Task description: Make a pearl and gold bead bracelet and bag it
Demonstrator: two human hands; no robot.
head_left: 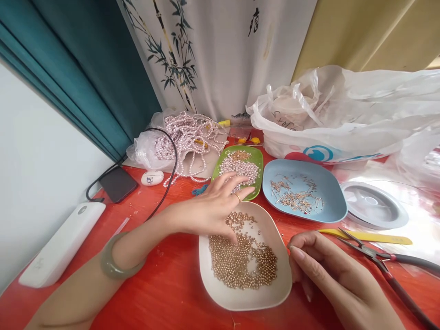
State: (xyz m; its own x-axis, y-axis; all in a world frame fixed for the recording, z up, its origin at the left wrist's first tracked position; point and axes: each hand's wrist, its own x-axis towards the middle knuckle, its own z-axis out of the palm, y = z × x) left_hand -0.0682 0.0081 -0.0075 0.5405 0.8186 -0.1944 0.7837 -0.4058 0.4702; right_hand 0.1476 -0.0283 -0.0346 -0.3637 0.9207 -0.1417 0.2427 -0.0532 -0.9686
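My left hand (218, 201) is open, fingers spread, reaching over the near end of a green tray (259, 158) of small pink pearl beads (250, 172). Its thumb hangs above a cream tray (206, 270) that holds many gold beads (228, 268). Beside that tray's right rim, my right hand (330, 270) is pinched, thumb against forefinger; what sits between the fingertips is too small to make out. A blue tray (332, 192) with gold metal pins and small findings (295, 199) lies beyond the right hand.
Yellow tweezers (385, 237) and dark-handled pliers (369, 252) lie at right, near a grey round lid (374, 206). Plastic bags (343, 137) stand behind. Strands of pink beads (189, 137), a black cable (176, 156), an earbud case (152, 178) and a white box (63, 243) are at left.
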